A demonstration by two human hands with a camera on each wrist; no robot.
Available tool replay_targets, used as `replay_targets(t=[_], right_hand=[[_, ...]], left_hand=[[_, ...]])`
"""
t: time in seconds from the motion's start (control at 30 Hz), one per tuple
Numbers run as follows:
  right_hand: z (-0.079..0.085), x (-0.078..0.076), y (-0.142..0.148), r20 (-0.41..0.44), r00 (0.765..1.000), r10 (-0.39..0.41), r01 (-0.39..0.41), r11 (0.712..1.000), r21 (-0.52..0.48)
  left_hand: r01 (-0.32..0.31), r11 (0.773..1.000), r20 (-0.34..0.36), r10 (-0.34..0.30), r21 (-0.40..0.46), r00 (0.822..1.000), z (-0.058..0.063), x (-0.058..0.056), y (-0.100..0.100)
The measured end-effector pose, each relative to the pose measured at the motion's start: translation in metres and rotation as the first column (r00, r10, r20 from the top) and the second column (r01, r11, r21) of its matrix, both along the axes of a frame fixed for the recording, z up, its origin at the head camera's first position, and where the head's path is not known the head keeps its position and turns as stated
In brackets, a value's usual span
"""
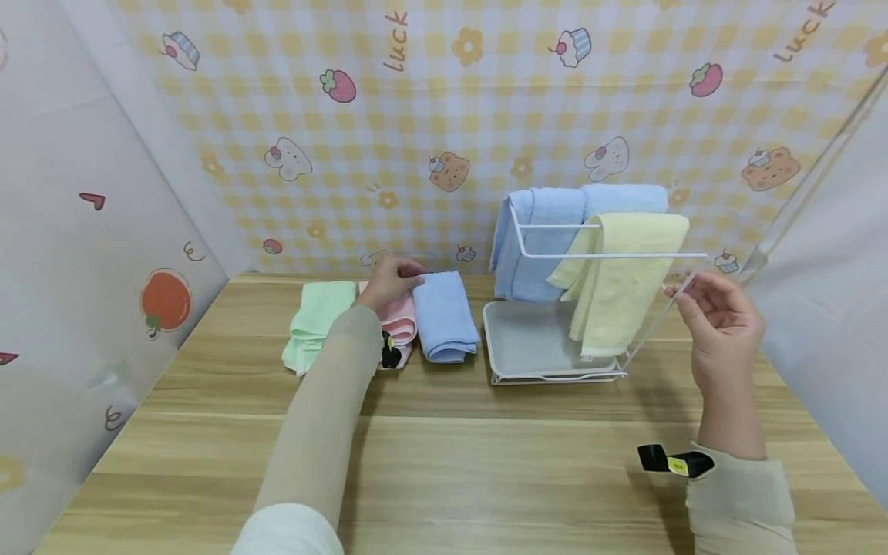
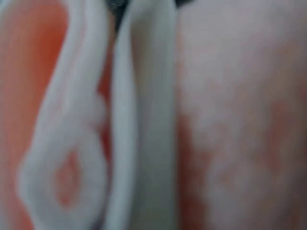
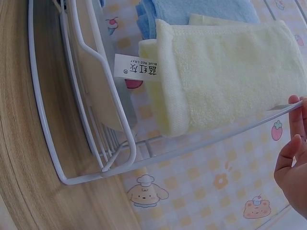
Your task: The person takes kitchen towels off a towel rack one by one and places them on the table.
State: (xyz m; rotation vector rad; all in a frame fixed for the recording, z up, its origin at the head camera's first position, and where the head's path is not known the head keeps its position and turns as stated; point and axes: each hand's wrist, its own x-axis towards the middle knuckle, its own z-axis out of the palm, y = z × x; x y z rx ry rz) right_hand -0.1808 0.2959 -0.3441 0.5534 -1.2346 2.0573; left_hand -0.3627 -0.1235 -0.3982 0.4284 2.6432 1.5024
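A: Left hand (image 1: 390, 284), quick?
B: At the far-left corner of the folded blue towel (image 1: 444, 314), which lies just right of the fingertips. Pinching or merely touching, can't tell.
A: Right hand (image 1: 724, 324)?
B: Fingers curled on the side upright of the white wire towel rack (image 1: 610, 255), probably steadying it.
A: Around those fingers?
B: Yellow towel (image 1: 624, 297) just left, draped over a bar; hung blue toweling (image 1: 548, 231) farther left, behind. Gray tray (image 1: 516, 339) lower left, likely for drips.
A: Left side?
B: Pink towel (image 1: 398, 316) below the left fingers, green towel (image 1: 321, 316) farther left; in a row, presumably for easy picking.
A: Hidden?
B: Left forearm (image 1: 326, 416) covers some pink. Left-wrist view's a blur. Right-wrist view crops the right hand.
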Motion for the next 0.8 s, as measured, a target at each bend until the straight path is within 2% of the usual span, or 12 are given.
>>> replay_targets(t=[0.3,0.47,0.53,0.8], right_hand=[[0.000,0.000,-0.001,-0.001,1.000,0.008,-0.008,1.000,-0.016],[0.001,0.001,-0.001,-0.005,1.000,0.010,-0.010,1.000,-0.019],[0.000,0.001,-0.002,-0.003,1.000,0.009,-0.009,1.000,-0.019],[0.000,0.001,-0.002,0.010,1.000,-0.006,0.006,1.000,-0.013]], left_hand=[[-0.034,0.999,0.029,0.035,-0.008,0.999,0.001,0.003,0.001],[-0.057,0.997,0.059,0.054,0.054,0.997,0.008,0.006,0.001],[-0.054,0.996,0.053,0.050,0.072,0.997,0.011,0.007,0.001],[-0.034,0.999,-0.013,0.034,0.024,0.999,0.028,0.014,0.005]])
